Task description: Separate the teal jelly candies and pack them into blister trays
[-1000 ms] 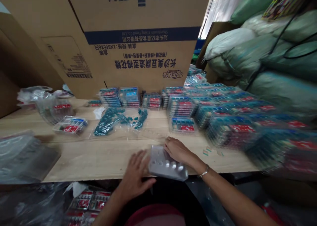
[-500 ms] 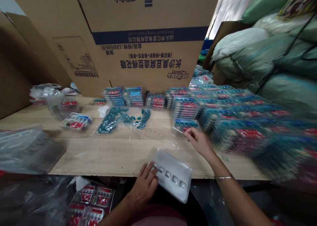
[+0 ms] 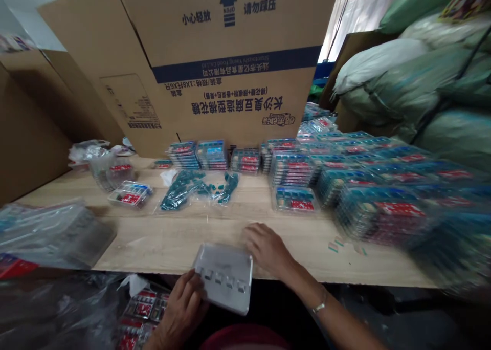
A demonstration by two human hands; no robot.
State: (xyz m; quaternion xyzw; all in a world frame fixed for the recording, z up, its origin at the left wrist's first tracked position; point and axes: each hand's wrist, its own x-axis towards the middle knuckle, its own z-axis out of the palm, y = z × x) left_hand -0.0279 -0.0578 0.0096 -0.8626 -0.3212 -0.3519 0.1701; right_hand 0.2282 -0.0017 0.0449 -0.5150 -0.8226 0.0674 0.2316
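A clear plastic blister tray (image 3: 224,270) with a row of small moulded pockets juts over the table's front edge, tilted. My left hand (image 3: 186,296) is closed on its left edge, thumb hidden underneath. Beside the tray's upper right corner is my right hand (image 3: 266,250), a bracelet on its wrist. Its fingers are loosely bent, a bit blurred, and seem apart with nothing seen in them. Beyond it lies a filled clear pack (image 3: 294,200) with teal and red contents.
Stacks of filled packs (image 3: 379,212) line the right side. A clear bag of teal pieces (image 3: 184,189) lies mid-table. Bagged clear trays (image 3: 72,232) stand at left. A large cardboard box (image 3: 238,58) walls off the back; sacks (image 3: 383,66) are piled at right.
My right hand, earlier out by the filled pack with a thin pale strip at its fingertips, has come back left to the tray. Left hand and tray have shifted left in view.
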